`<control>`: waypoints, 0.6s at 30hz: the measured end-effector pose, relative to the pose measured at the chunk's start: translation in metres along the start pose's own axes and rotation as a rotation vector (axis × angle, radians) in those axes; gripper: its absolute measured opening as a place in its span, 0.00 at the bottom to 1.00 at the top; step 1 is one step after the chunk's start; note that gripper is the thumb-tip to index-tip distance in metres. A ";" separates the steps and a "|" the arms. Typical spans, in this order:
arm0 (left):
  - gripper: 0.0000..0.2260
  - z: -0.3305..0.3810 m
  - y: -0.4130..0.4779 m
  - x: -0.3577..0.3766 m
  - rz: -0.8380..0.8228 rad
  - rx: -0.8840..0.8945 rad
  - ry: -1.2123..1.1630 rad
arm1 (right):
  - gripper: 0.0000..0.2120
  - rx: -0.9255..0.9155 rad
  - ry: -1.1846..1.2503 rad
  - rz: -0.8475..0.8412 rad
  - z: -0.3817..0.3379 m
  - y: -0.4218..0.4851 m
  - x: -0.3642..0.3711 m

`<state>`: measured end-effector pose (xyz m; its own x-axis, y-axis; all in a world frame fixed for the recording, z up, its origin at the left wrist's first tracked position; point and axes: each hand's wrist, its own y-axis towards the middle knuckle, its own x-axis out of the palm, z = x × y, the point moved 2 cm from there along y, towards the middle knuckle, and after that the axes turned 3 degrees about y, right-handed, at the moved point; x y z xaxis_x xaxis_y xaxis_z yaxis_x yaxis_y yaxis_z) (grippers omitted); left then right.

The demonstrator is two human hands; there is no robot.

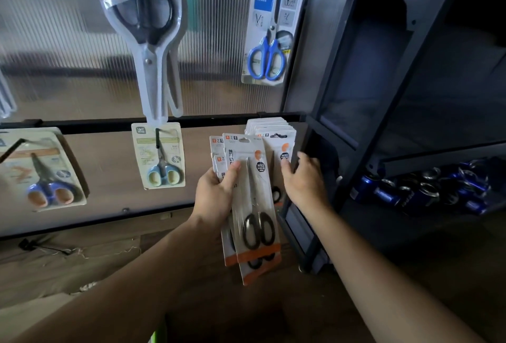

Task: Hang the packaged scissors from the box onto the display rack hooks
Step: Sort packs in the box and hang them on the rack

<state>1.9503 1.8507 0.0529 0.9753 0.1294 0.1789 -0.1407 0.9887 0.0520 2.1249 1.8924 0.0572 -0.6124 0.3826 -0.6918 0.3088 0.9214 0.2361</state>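
My left hand [216, 192] grips a fanned stack of packaged scissors [253, 205], white cards with orange bottoms and black handles, thumb across the front card. Just right of it, several of the same packs [273, 134] hang on a rack hook at the lower black rail [109, 125]. My right hand [304, 178] touches the right side of those hung packs with its fingers loosely bent. The box is out of view.
Other scissors hang on hooks: a large black-handled pair [153, 41], a blue-handled pack [271, 28], a small light-blue pair [161, 156], and a blue-and-peach pair [46, 173]. A dark metal shelf frame [383, 69] stands right, with blue keyring items [421, 189] on a shelf.
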 end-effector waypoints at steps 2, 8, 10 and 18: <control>0.05 -0.002 -0.002 0.002 -0.007 -0.005 -0.016 | 0.23 -0.087 0.158 -0.063 -0.008 -0.016 -0.002; 0.11 -0.001 -0.010 0.007 -0.077 -0.022 -0.043 | 0.31 -0.112 0.399 -0.229 -0.021 -0.041 0.003; 0.13 -0.002 -0.010 0.006 -0.111 -0.041 -0.035 | 0.32 -0.102 0.387 -0.160 -0.021 -0.040 -0.002; 0.10 0.000 -0.011 0.007 -0.048 -0.035 0.036 | 0.37 -0.088 0.419 -0.032 -0.008 -0.040 -0.012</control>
<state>1.9587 1.8408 0.0539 0.9864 0.0837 0.1413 -0.0881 0.9958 0.0251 2.1145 1.8512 0.0617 -0.8688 0.3320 -0.3673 0.2329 0.9287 0.2886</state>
